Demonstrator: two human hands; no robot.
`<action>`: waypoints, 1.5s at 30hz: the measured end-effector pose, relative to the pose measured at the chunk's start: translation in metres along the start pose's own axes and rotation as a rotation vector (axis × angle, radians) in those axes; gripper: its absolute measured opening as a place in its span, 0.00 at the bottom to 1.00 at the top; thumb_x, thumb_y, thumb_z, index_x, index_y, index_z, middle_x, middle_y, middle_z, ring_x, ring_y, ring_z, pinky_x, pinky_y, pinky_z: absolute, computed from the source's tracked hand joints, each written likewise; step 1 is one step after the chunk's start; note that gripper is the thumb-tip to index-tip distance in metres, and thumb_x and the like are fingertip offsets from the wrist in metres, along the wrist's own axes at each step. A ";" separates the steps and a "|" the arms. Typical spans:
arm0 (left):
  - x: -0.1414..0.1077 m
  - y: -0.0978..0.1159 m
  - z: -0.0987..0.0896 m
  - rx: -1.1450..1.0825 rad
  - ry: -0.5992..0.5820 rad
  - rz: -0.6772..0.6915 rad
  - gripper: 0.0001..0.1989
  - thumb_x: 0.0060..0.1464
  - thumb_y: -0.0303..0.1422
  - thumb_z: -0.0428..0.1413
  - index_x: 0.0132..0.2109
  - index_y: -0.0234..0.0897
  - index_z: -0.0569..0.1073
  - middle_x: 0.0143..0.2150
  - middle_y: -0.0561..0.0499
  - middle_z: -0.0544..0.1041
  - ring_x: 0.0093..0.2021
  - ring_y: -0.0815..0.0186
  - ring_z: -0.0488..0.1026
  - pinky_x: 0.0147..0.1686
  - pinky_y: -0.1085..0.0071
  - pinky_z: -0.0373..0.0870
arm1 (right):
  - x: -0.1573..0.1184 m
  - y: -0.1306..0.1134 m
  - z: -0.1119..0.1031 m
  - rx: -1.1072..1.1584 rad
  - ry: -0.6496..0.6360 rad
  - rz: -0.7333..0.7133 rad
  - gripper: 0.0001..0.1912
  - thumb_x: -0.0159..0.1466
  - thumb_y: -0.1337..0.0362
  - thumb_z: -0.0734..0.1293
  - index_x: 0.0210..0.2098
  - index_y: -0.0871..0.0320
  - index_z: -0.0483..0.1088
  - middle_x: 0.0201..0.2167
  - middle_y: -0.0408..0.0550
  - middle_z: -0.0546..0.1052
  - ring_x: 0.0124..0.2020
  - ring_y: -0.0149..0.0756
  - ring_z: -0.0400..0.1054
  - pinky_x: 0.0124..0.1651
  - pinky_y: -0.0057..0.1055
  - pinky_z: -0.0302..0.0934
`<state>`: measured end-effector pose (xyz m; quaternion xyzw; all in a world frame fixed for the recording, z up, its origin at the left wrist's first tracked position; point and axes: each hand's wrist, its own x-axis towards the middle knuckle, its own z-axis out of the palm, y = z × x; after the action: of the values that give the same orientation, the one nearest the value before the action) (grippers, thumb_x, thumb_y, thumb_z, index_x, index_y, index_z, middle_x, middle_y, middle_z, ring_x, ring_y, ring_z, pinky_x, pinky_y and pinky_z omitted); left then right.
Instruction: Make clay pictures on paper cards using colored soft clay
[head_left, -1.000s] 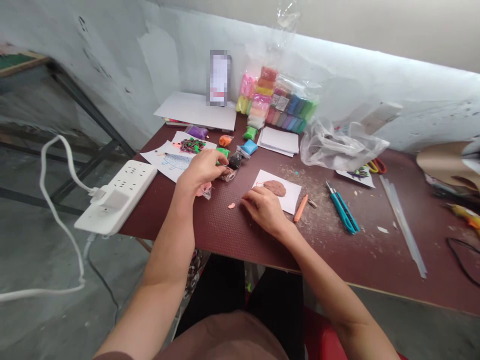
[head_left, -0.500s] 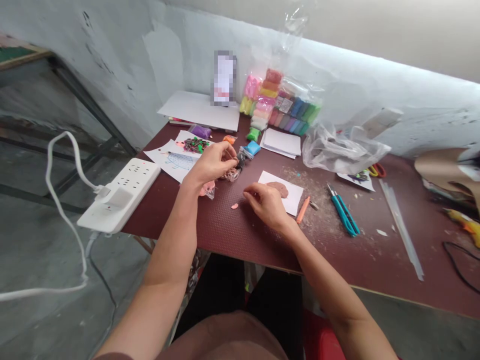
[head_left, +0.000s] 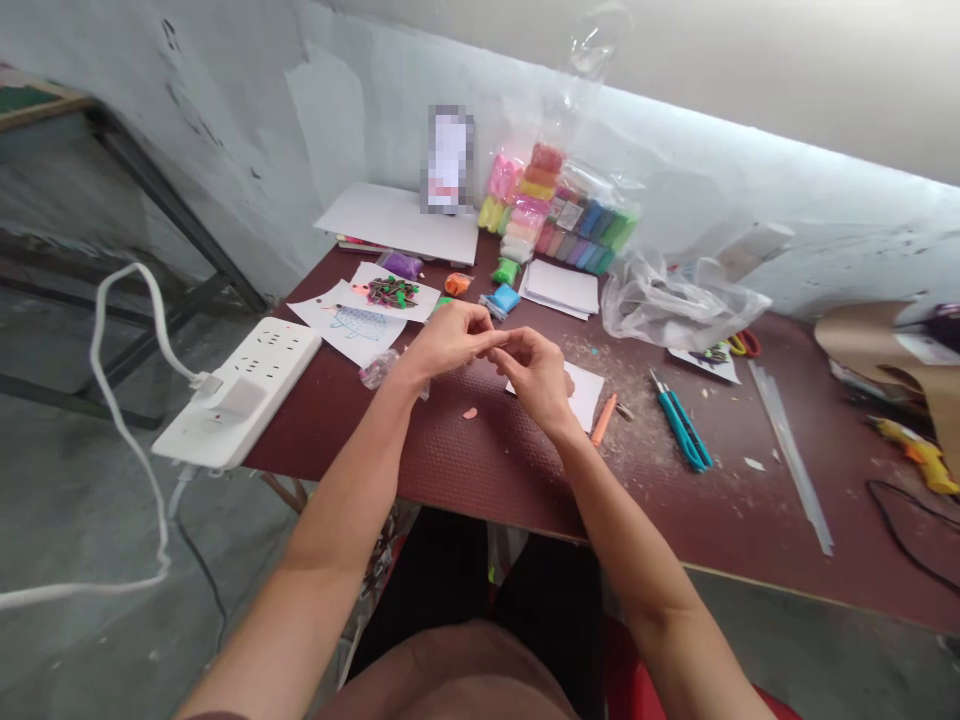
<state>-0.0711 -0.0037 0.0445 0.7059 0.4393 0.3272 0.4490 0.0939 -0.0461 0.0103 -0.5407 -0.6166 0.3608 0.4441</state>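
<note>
Far left, a white power strip (head_left: 238, 392) lies at the edge of the maroon bench (head_left: 480, 480), its white cable looping off toward the floor. Next along, a sheet of paper with a blue line drawing (head_left: 352, 322) lies on the bench, and a clear plastic packet (head_left: 377, 370) sits just below it, near the left hand (head_left: 450, 338). The left forearm reaches in from lower left, wrist lifted clear of the bench. That hand is curled, thumb and fingers drawn into a pinch, tips pointing right. The right forearm comes in from lower right, and the right hand (head_left: 538, 378) stands up on its wrist, fingers bent toward the left hand. The two hands' fingertips meet in the air above the bench. Anything pinched between them is too small to make out, so their hold cannot be told. Beneath them, a small pink crumb of clay (head_left: 470, 412) lies on the bench, apart from both hands. A white card (head_left: 586, 392) lies partly under the right hand. Further right are an orange stick (head_left: 604, 419), a teal craft knife (head_left: 681, 432) and a yellow glue gun (head_left: 919, 465).
</note>
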 end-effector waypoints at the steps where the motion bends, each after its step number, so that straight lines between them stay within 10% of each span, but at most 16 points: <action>1: -0.001 0.001 0.000 -0.010 -0.004 -0.004 0.21 0.58 0.48 0.64 0.28 0.35 0.73 0.22 0.53 0.74 0.23 0.71 0.69 0.26 0.74 0.64 | 0.000 0.000 -0.001 -0.001 0.005 -0.001 0.12 0.65 0.55 0.72 0.39 0.58 0.76 0.30 0.45 0.80 0.30 0.33 0.70 0.35 0.31 0.64; 15: -0.002 -0.006 -0.006 -0.085 -0.045 -0.087 0.10 0.61 0.38 0.61 0.43 0.37 0.72 0.28 0.51 0.80 0.23 0.69 0.74 0.25 0.75 0.68 | -0.007 -0.003 -0.010 -0.146 0.065 -0.019 0.07 0.66 0.58 0.70 0.36 0.55 0.74 0.30 0.43 0.79 0.29 0.32 0.67 0.35 0.30 0.60; 19: 0.004 -0.014 -0.016 0.254 0.192 -0.023 0.05 0.59 0.33 0.58 0.37 0.36 0.77 0.34 0.46 0.83 0.35 0.62 0.79 0.38 0.68 0.74 | -0.004 0.000 -0.011 -0.235 0.039 0.023 0.06 0.64 0.60 0.69 0.32 0.54 0.71 0.30 0.44 0.79 0.29 0.33 0.68 0.37 0.31 0.61; 27: 0.001 -0.009 0.006 0.883 0.020 -0.125 0.09 0.59 0.33 0.59 0.39 0.37 0.84 0.39 0.42 0.84 0.45 0.54 0.80 0.47 0.64 0.72 | -0.001 0.013 -0.003 -0.095 -0.017 0.057 0.11 0.62 0.62 0.67 0.44 0.55 0.73 0.33 0.43 0.80 0.30 0.33 0.69 0.36 0.31 0.63; 45: 0.002 -0.009 -0.007 0.578 -0.055 -0.018 0.09 0.55 0.31 0.55 0.29 0.38 0.77 0.28 0.48 0.79 0.29 0.63 0.70 0.31 0.68 0.60 | 0.002 0.003 0.008 -0.394 -0.134 0.037 0.14 0.71 0.64 0.63 0.38 0.58 0.81 0.34 0.51 0.84 0.35 0.39 0.74 0.44 0.34 0.63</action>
<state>-0.0791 0.0027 0.0389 0.8092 0.5083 0.1650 0.2441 0.0874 -0.0430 0.0051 -0.6033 -0.6933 0.2762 0.2812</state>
